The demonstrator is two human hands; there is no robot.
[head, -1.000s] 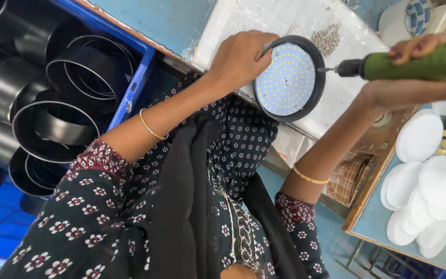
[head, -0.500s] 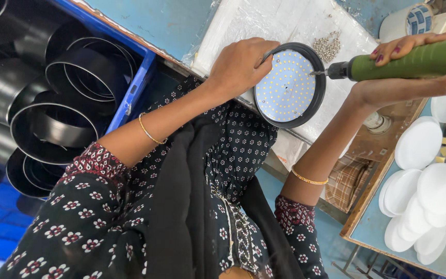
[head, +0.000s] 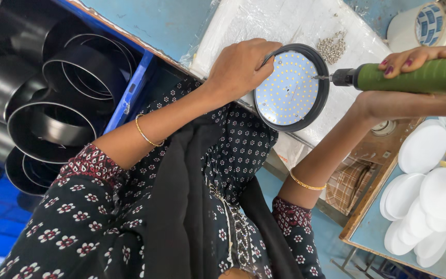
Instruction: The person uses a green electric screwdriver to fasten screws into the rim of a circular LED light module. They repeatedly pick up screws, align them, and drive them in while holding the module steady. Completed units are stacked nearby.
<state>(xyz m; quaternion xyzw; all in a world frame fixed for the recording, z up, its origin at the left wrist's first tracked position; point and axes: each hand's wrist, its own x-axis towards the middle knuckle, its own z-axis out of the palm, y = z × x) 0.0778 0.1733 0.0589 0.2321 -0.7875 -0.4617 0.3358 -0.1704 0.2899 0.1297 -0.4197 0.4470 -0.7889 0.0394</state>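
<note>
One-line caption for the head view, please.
Left hand steadies a round black-rimmed LED lamp panel while the right hand presses a green electric screwdriver to its edge.

Bright, even daylight-like light, no single source visible. Shadows soft and short. Pale sheen on curved walls of black metal ring housings (head: 60, 111) at left; mild glare on white plastic-wrapped foam pad (head: 285, 23) and round white diffuser discs (head: 429, 196). Centre sharp; dotted dark sleeves near lens slightly soft. Wide-angle stretch toward edges, strongest lower corners.
</note>
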